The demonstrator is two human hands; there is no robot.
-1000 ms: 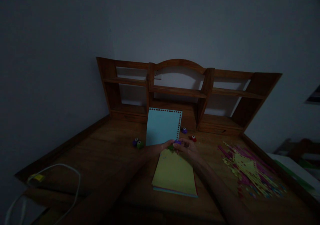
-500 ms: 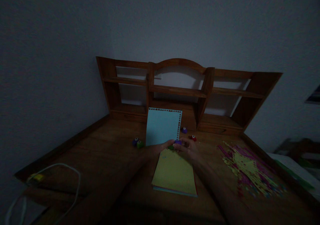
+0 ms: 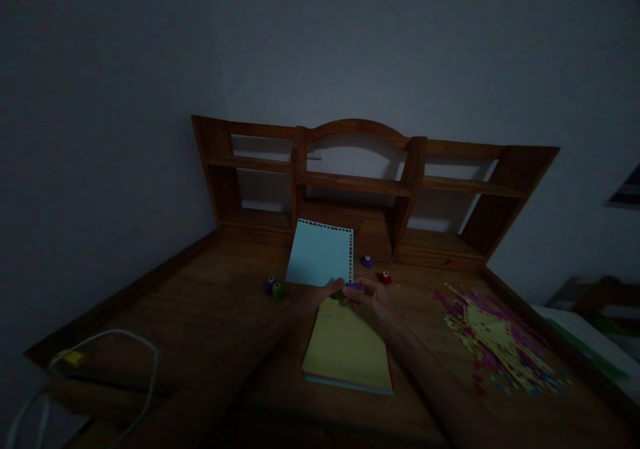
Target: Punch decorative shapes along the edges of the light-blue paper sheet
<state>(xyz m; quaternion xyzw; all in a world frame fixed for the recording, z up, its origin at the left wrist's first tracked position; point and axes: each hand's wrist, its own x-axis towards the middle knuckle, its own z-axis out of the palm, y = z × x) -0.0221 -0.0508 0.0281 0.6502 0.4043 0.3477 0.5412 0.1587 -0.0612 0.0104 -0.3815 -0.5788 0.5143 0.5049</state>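
Note:
A light blue sheet of paper (image 3: 321, 252) has small punched shapes along its top and right edges. My left hand (image 3: 327, 294) is closed at its lower right corner, thumb toward the right hand. In my right hand (image 3: 371, 296) is a small purple craft punch (image 3: 353, 286), with fingers closed around it at the sheet's corner. Both hands are above a stack of yellow paper (image 3: 347, 349), which has coloured sheets under it. How the sheet sits in the punch is hidden by my fingers, and the light is dim.
A purple punch (image 3: 271, 282) and a green punch (image 3: 279, 290) stand left; another purple punch (image 3: 367, 261) and a red punch (image 3: 385, 277) stand right. Punched paper strips (image 3: 495, 336) lie in a pile. Behind is a wooden shelf (image 3: 355, 181); a white cable (image 3: 155, 362) loops left.
The blue sheet has shifted left and leans differently, its right edge now farther from the back punch. Both hands have moved slightly left with the purple punch. The view has shifted a little.

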